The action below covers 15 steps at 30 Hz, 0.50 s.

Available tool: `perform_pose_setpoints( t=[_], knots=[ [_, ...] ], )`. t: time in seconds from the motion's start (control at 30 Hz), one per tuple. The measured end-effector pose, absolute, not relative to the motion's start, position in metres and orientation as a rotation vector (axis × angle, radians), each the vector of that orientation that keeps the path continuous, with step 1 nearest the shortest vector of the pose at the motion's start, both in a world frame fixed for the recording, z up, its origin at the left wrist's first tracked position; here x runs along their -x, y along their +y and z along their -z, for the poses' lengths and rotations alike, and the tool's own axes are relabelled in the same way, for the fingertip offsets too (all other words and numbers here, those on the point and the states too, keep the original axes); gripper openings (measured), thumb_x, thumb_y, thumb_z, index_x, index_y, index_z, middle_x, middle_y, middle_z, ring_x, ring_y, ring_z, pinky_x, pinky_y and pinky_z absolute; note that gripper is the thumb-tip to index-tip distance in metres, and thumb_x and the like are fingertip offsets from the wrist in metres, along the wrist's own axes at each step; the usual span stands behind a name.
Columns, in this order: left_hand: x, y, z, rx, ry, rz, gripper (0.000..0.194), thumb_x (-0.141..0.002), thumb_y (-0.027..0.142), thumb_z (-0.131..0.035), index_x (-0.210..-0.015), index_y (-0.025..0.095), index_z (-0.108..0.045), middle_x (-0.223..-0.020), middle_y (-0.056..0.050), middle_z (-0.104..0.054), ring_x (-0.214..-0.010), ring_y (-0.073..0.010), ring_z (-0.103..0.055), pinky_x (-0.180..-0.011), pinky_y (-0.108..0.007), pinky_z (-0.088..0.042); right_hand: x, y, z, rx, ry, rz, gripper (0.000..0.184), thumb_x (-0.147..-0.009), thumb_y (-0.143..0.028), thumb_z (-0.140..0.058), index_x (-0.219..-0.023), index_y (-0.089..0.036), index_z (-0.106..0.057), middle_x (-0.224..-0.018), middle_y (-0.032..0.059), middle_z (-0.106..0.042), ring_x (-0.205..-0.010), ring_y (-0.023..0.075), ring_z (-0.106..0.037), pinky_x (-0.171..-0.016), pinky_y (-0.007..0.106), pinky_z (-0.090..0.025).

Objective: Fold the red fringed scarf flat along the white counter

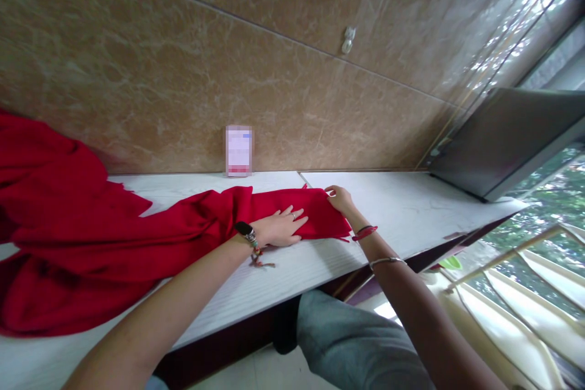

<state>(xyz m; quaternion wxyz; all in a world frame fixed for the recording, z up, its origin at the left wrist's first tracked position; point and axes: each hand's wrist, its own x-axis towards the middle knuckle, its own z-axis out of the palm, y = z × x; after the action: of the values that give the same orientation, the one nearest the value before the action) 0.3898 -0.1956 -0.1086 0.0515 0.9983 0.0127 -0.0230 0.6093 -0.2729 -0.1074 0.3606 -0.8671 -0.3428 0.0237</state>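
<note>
The left hand lies spread on red cloth as the right hand touches its corner.

A white counter runs from lower left to right, bearing red cloth (bunched at left, flatter near centre), a pixelated phone mid-frame, a grey box at right

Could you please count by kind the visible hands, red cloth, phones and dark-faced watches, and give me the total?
Left hand and right hand: 2 hands
Red cloth: 1, seemingly one piece
Phone: 1
Watch: 1
Total: 5
</note>
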Motion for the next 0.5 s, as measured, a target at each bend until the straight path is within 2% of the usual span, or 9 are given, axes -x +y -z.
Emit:
perform_pose_setpoints(
  t=[0.17,0.27,0.37,0.5],
  knots=[
    [-0.392,-0.196,0.099,-3.031,-0.135,-0.008,0.052,-0.082,0.017,-0.037,-0.133,0.008,-0.031,-0.14,-0.014,-0.029,-0.128,-0.0202,-0.027,-0.105,-0.033,-0.022,-0.604,-0.286,0.115,2.102,-0.83,-0.302,0.052,-0.067,-0.007,-0.053,-0.118,-0.015,-0.046,-0.077,0.0022,-0.062,-0.063,0.0133,-0.059,-0.055,0.023,-0.048],
    [-0.393,-0.194,0.094,-2.987,-0.124,-0.105,0.049,-0.082,0.014,-0.034,-0.131,0.006,-0.035,-0.136,-0.013,-0.037,-0.125,-0.0159,-0.034,-0.104,-0.025,-0.023,-0.598,-0.29,0.111,2.015,-0.828,-0.4,0.059,-0.066,-0.003,-0.049,-0.123,-0.016,-0.04,-0.082,0.0025,-0.061,-0.062,0.0118,-0.059,-0.054,0.021,-0.049],
    [-0.393,-0.191,0.095,-2.977,-0.105,-0.146,0.046,-0.084,0.016,-0.034,-0.129,0.009,-0.039,-0.134,-0.009,-0.041,-0.124,-0.015,-0.036,-0.103,-0.024,-0.025,-0.595,-0.29,0.105,1.867,-0.798,-0.496,0.063,-0.064,-0.001,-0.046,-0.124,-0.019,-0.038,-0.081,0.0004,-0.058,-0.06,0.0106,-0.058,-0.053,0.022,-0.049],
    [-0.393,-0.191,0.097,-3.009,-0.106,-0.141,0.046,-0.085,0.019,-0.032,-0.13,0.013,-0.037,-0.136,-0.006,-0.039,-0.126,-0.0172,-0.032,-0.103,-0.029,-0.027,-0.595,-0.29,0.091,1.664,-0.737,-0.584,0.062,-0.061,0.0,-0.044,-0.12,-0.018,-0.042,-0.069,-0.0036,-0.055,-0.054,0.0092,-0.055,-0.052,0.021,-0.048]
  ],
)
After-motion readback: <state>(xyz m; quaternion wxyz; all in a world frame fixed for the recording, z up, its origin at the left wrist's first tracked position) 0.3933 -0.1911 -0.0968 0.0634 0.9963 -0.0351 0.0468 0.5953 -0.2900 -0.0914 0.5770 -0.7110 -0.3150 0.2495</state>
